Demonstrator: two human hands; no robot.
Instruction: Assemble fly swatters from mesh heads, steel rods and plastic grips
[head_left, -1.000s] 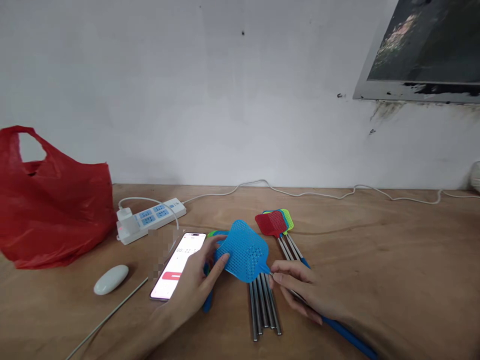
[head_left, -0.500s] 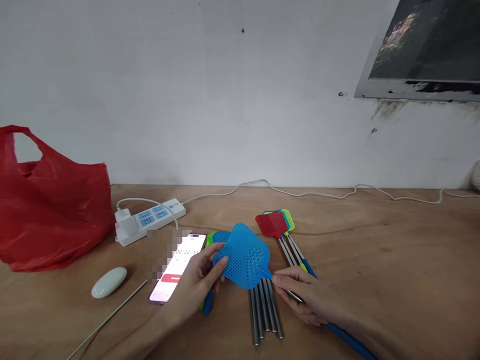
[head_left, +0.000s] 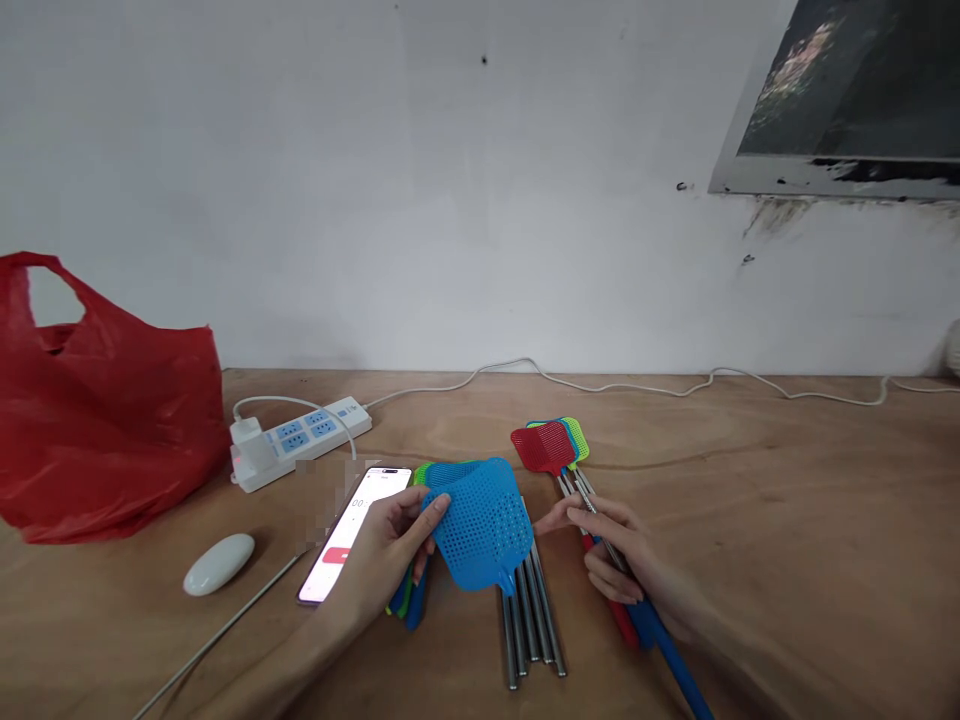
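My left hand (head_left: pixel 390 555) pinches the edge of a blue mesh fly-swatter head (head_left: pixel 480 525), held tilted just above a stack of green and blue heads (head_left: pixel 409 598). Fingers of my right hand (head_left: pixel 611 550) are curled round a thin metal rod with a blue handle (head_left: pixel 667 655), beside a small pile of whole swatters topped by a red head (head_left: pixel 544 447). The rod and the blue head are apart. Between my hands lies a bundle of several bare metal rods (head_left: pixel 529 620) on the wooden table (head_left: pixel 787 520).
A lit phone (head_left: pixel 352 535) lies under my left hand. Further left are a white oval object (head_left: pixel 219 563), a power strip (head_left: pixel 300 440), a red plastic bag (head_left: pixel 105 420) and a loose thin rod (head_left: pixel 217 635). A white cable (head_left: pixel 600 385) runs along the wall.
My right hand left the neck of the blue head and moved right with the blue-handled rod, beside the red swatter. The blue head dropped lower, now only in my left hand.
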